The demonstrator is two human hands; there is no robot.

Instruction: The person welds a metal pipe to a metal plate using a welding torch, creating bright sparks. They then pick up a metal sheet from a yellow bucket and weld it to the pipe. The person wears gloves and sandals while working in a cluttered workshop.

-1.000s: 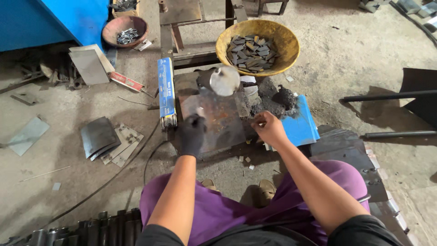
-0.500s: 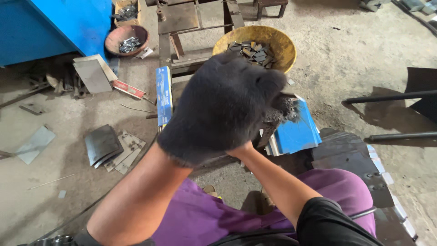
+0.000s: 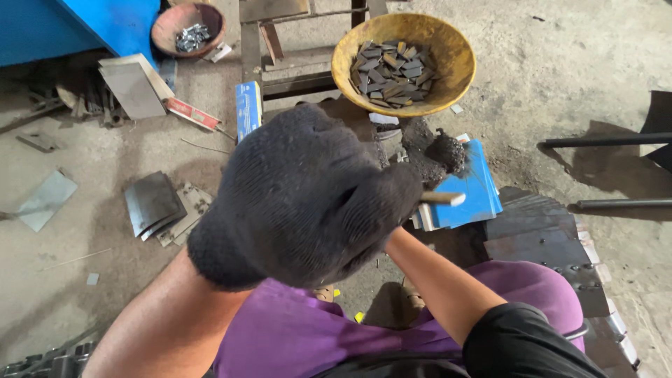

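Left hand: the left hand (image 3: 301,196), in a dark knitted glove, is raised close to the camera and curled into a fist around a thin pale stick (image 3: 442,199); only the stick's end shows, poking out to the right of the knuckles.
Right hand: the right hand itself is hidden behind the glove; only its bare forearm (image 3: 437,280) shows, running up from the black sleeve, so its grip cannot be told.
Yellow bowl: a wide yellow bowl (image 3: 458,66) stands on the ground ahead, holding a heap of small flat dark metal pieces (image 3: 392,70).
Brown bowl: a smaller brown bowl (image 3: 168,24) at upper left, beside the blue machine (image 3: 77,24), holds a few shiny bits of metal (image 3: 190,36).
Work spot: just below the yellow bowl lies a pile of dark gritty scrap (image 3: 437,150), touching a blue sheet (image 3: 469,192) that lies flat.
Ground, left: grey metal plates (image 3: 150,203) and a lighter sheet (image 3: 133,84) lie scattered on the concrete, well apart from the hands.
Ground, right: two dark rods (image 3: 602,140) lie across the floor; a dark riveted plate (image 3: 553,241) sits beside the purple-clad knee (image 3: 546,287).
Open room: bare concrete (image 3: 560,56) spreads to the right of the yellow bowl.
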